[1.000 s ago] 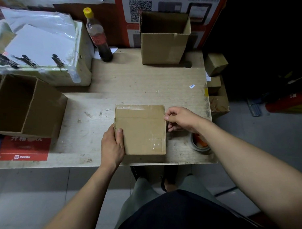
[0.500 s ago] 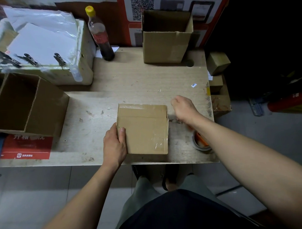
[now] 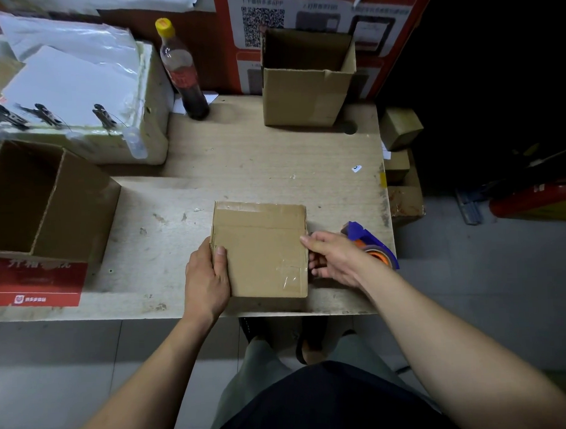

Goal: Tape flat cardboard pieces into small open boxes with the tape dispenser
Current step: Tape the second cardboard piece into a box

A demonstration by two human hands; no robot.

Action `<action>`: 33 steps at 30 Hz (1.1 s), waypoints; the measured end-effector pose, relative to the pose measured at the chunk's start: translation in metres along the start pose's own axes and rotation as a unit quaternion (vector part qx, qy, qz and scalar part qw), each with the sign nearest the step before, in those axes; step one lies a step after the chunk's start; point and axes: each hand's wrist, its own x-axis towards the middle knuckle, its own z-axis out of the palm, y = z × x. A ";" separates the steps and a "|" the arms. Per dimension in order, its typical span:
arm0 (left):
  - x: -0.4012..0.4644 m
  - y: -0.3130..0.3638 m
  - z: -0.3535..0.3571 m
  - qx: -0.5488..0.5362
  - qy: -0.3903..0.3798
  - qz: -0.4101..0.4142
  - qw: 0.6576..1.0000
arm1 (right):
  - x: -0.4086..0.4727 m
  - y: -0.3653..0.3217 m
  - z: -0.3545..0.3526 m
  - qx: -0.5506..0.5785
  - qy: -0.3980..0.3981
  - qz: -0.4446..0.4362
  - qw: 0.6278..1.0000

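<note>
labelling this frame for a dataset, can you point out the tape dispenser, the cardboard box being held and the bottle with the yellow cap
tape dispenser (image 3: 364, 235), head view, on its blue body.
cardboard box (image 3: 260, 247), head view, middle of its top face.
bottle (image 3: 182, 73), head view, on its label.

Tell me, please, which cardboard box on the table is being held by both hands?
The taped box at the near edge; the two other boxes stand open-topped and untouched.
</note>
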 end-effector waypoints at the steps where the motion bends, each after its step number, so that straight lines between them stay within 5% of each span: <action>1: 0.002 -0.004 -0.001 0.003 -0.004 0.010 1.000 | 0.002 -0.002 0.001 -0.003 0.000 0.009 1.000; 5: 0.008 -0.012 -0.003 0.012 -0.020 0.028 0.999 | 0.007 -0.019 -0.006 -0.067 -0.007 0.014 0.998; 11: 0.005 -0.009 -0.003 0.004 -0.009 0.015 1.000 | 0.007 -0.028 0.002 -0.234 0.059 -0.108 0.964; 18: 0.002 0.000 0.002 0.005 0.007 0.000 1.000 | -0.022 0.002 0.000 -0.243 -0.014 -0.042 0.969; 21: 0.004 -0.006 0.002 0.004 0.006 -0.002 1.000 | -0.019 0.008 0.005 -0.339 0.061 -0.156 0.926; 25: 0.004 -0.005 0.003 -0.003 0.009 -0.007 1.000 | -0.025 0.004 0.011 -0.458 0.099 -0.199 0.861; 27: 0.004 -0.005 0.003 -0.003 0.009 -0.005 1.000 | -0.034 0.005 0.008 -0.433 0.077 -0.163 0.883; 30: 0.003 -0.005 0.003 0.002 0.013 -0.005 1.000 | -0.043 0.014 0.007 -0.236 -0.025 -0.027 0.971; 33: 0.003 -0.003 0.004 0.000 0.016 -0.008 1.000 | -0.038 0.022 0.006 -0.260 -0.017 -0.051 0.964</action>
